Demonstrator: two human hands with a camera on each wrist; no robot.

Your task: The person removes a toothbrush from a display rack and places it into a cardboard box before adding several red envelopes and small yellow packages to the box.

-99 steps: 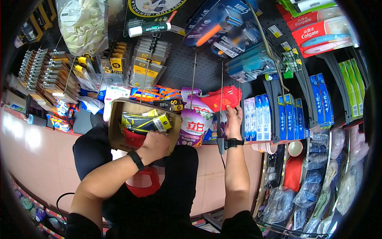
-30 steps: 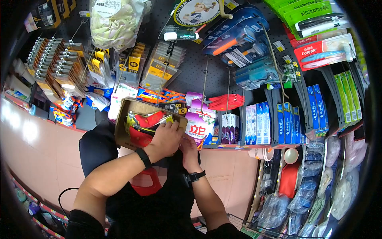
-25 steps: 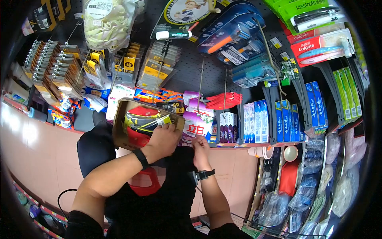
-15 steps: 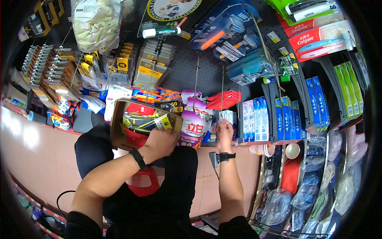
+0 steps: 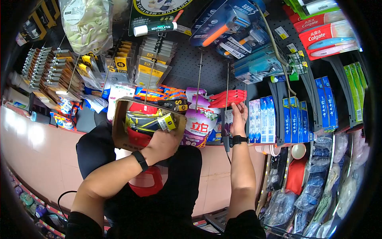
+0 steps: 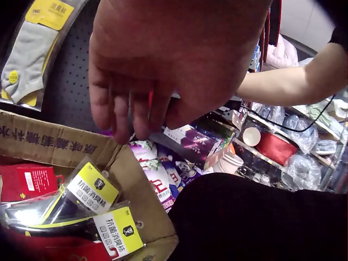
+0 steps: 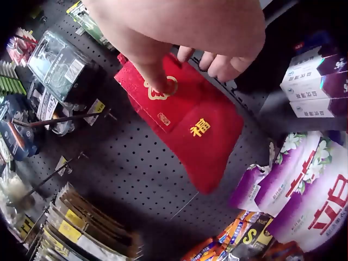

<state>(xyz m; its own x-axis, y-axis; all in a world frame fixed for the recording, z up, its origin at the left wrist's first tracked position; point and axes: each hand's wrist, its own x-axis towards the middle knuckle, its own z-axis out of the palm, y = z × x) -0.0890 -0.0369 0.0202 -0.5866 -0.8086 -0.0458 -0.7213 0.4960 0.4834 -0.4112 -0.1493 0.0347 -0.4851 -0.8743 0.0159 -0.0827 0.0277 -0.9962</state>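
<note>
Several red socks [image 5: 229, 98] with red cards hang on a hook at the shelf's back panel. My right hand [image 5: 239, 117] is at them from the front; in the right wrist view its thumb lies on the card of a red sock [image 7: 201, 130], with the fingers curled behind the sock's edge. A cardboard box [image 5: 119, 129] sits by the lap. My left hand [image 5: 164, 144] grips its right wall, the fingertips at the rim in the left wrist view. Inside lie packs of dark socks with yellow-and-white labels [image 6: 93, 187] and a red card pack [image 6: 30, 182].
Purple detergent bags [image 5: 197, 126] stand behind the box. Toothpaste boxes [image 5: 262, 119] line the shelf on the right. Metal hooks [image 5: 199, 75] stick out above, with razor packs [image 5: 234, 30] and sock packs [image 5: 153, 67]. A red stool [image 5: 147, 183] is below the box.
A red pack has come to lie in the back of the box since the oldest frame. My right hand has gone from the box back to the hanging red socks. The left hand stays at the box.
</note>
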